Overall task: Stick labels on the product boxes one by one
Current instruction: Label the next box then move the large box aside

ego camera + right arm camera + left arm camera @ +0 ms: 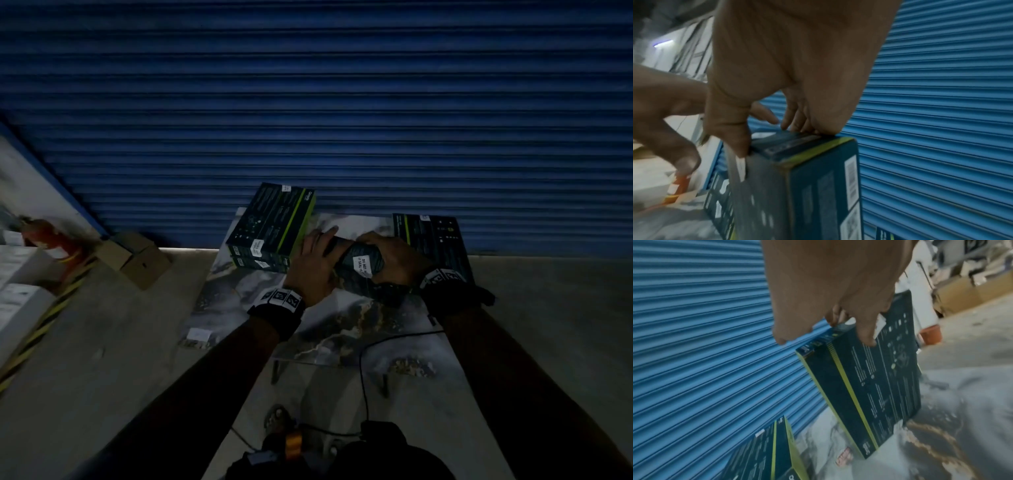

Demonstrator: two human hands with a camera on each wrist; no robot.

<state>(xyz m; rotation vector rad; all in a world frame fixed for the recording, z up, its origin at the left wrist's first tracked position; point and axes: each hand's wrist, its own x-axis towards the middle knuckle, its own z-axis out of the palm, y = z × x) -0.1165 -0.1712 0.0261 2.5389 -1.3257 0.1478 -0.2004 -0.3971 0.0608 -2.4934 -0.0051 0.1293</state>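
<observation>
A dark product box [354, 255] with green edging stands on end on the marble table [325, 325], between both hands. My left hand [315, 253] grips its top edge, one finger lying on the printed face [869, 386] beside a white label [880, 324]. My right hand [390, 257] clamps the same top end, fingers over the top and thumb pressing the label [741, 168] onto the box [797, 194]. In the head view the label [365, 266] shows printed text between the hands.
A stack of labelled boxes [270, 226] lies at the table's back left, another box [431, 236] at back right. The blue roller shutter [342, 120] stands right behind. A white slip [198, 334] sits at the table's near-left corner. Cardboard cartons [133, 257] are on the floor, left.
</observation>
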